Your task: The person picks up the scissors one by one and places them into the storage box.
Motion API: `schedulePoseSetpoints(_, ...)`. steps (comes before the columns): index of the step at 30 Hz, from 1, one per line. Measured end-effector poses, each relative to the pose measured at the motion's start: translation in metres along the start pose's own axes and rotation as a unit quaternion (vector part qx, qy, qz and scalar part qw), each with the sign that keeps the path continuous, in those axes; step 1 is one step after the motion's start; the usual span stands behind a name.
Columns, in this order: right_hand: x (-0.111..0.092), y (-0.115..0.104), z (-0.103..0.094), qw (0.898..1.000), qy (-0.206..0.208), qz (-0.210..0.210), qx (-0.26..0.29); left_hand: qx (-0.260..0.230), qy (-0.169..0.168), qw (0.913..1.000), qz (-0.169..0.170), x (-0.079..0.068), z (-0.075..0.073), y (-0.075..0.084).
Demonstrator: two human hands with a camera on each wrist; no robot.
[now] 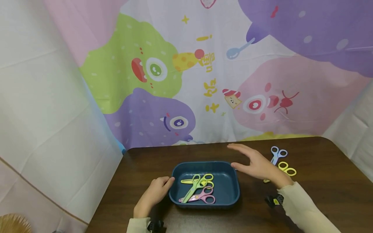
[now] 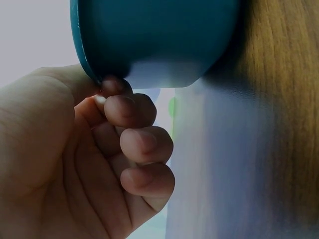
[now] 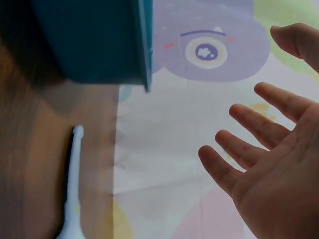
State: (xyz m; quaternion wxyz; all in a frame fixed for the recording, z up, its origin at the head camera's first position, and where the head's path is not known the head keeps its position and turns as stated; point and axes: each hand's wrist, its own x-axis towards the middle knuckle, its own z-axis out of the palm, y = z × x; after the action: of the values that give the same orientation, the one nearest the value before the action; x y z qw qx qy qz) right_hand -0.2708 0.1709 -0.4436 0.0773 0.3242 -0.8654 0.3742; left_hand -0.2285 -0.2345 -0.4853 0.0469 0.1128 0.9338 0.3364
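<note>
A dark teal rectangular tray [image 1: 204,206] stands on the table with three pairs of scissors in it. Green scissors [image 1: 189,194] lie across yellow scissors [image 1: 186,181] and pink scissors [image 1: 201,196]. My left hand [image 1: 154,194] pinches the tray's left rim between thumb and index finger, the other fingers curled below, as the left wrist view shows. Over the tray's right edge my right hand [image 1: 256,164] is raised, fingers spread and nothing in it. Behind that hand are blue scissors [image 1: 274,160] and a second yellow pair [image 1: 288,170], its blades partly hidden by the wrist.
The brown wooden table [image 1: 128,200] ends at the back against a hanging cloth [image 1: 215,126] printed with cartoon monsters. White fabric [image 1: 38,106] hangs at the left. In the right wrist view, a pale scissor blade [image 3: 73,184] lies beside the tray.
</note>
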Motion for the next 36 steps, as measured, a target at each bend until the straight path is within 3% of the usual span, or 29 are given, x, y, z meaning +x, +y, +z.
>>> schedulePoseSetpoints(18, -0.022, 0.043, -0.009, 0.998, 0.042, 0.043, -0.023, 0.007, 0.001, 1.0, 0.002, -0.001, 0.001, -0.001)
schedulePoseSetpoints(29, -0.032, 0.053, -0.022, 0.993, 0.009, 0.105, -0.05, 0.009, 0.004, 0.9999, 0.003, 0.0, 0.0, 0.001)
schedulePoseSetpoints(36, -0.037, 0.057, -0.027, 0.991, -0.007, 0.113, -0.065, 0.01, 0.001, 0.9999, 0.005, 0.001, 0.001, -0.001)
